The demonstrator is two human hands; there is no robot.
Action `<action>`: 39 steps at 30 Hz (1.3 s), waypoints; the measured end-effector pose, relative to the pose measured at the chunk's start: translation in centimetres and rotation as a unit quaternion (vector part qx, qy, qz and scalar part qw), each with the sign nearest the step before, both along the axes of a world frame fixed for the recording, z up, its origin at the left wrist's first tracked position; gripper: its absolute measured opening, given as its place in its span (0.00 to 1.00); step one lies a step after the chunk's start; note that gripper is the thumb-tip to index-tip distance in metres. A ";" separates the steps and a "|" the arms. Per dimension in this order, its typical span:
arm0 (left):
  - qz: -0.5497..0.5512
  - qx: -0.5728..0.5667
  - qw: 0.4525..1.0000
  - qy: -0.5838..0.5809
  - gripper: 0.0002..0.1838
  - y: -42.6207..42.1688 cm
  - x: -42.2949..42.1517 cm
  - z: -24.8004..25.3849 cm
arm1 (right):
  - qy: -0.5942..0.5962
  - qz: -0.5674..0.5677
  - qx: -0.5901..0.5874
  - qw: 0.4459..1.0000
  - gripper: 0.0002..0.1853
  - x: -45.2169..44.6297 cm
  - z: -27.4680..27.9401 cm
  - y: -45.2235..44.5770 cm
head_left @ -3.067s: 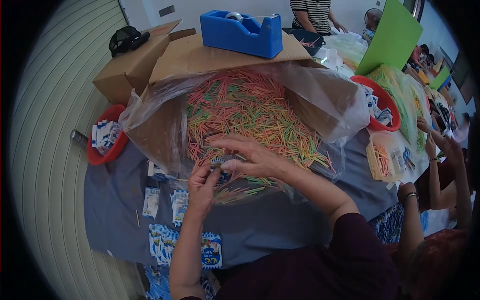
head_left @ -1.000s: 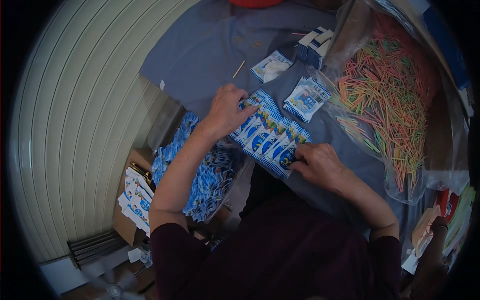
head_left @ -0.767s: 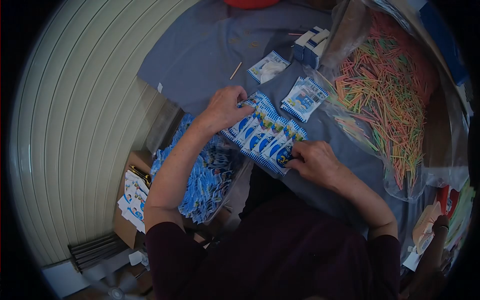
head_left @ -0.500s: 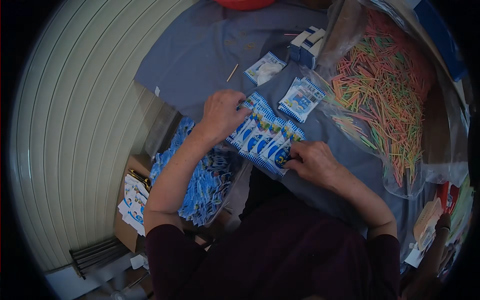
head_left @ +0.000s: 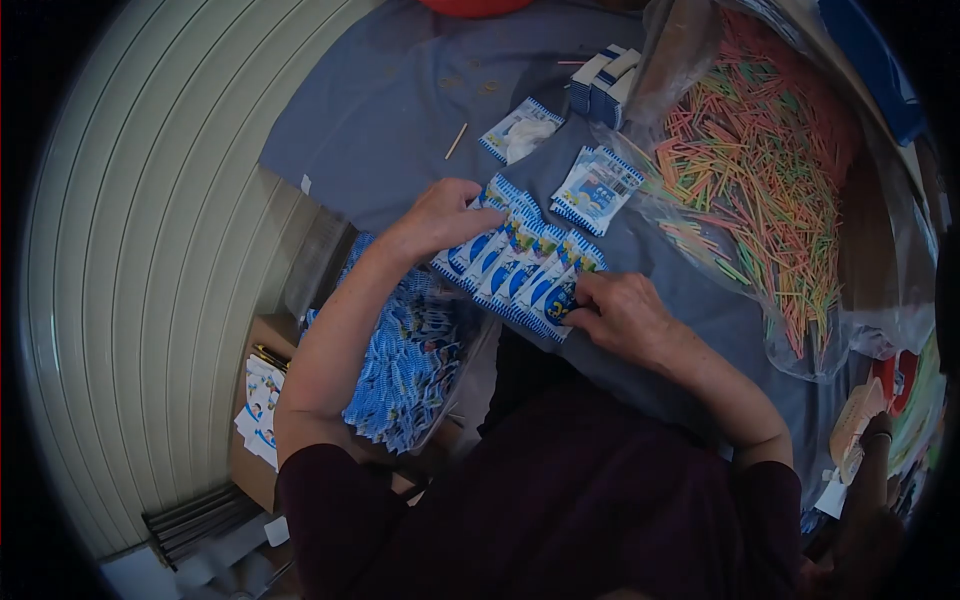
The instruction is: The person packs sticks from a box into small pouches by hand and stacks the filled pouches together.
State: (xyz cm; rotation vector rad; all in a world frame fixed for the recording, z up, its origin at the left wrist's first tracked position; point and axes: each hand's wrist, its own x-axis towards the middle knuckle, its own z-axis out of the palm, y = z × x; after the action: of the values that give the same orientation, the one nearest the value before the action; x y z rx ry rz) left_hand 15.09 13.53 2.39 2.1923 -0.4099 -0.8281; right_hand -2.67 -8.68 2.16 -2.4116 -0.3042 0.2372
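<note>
A row of blue and white packets (head_left: 518,268) lay at the near edge of the counter (head_left: 365,115), overlapping like fanned cards, just in front of the person's dark shirt (head_left: 590,480). Both hands were on it. The left hand (head_left: 445,217) had its grip closed on the left end, thumb laid across the packets and fingers bent behind. The right hand (head_left: 625,315) pinched the right end between thumb and fingertips. I couldn't tell whether the row rested fully on the cloth or was held slightly off it.

Just beyond the row sat a small stack of packets (head_left: 597,190), and near that a single packet (head_left: 495,140) with something white and crumpled (head_left: 528,138) on top. A thin stick (head_left: 456,141) lay by itself to the left. Farther back, a bundle (head_left: 603,85) stood against a clear plastic bag (head_left: 890,335), where a great heap of coloured sticks (head_left: 760,180) spilled toward the cloth. Part of a red bowl (head_left: 475,5) showed at the far side.

Below the left forearm was a tub crammed with more packets (head_left: 400,375), and next to it a cardboard box (head_left: 258,470) holding printed cards (head_left: 262,400).
</note>
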 end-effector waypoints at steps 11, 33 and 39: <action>-0.111 0.086 0.979 -0.148 0.49 -2.1 -4.6 3.4 | -0.047 -0.019 -0.017 0.999 0.12 0.9 -0.7 1.5; 0.174 -0.410 0.886 -0.129 0.34 1.8 -13.3 0.2 | 0.210 -0.065 0.584 0.782 0.49 2.0 -0.6 3.0; 0.040 -0.495 0.787 -0.366 0.40 -1.5 -10.6 3.9 | 0.054 -0.046 0.531 0.844 0.41 1.4 5.6 1.0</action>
State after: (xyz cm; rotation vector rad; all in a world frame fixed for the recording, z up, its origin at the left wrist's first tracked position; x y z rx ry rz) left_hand 4.52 12.07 6.30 1.3827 -0.8744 0.3445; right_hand -1.26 -7.68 7.80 -1.2940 -0.1860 0.1057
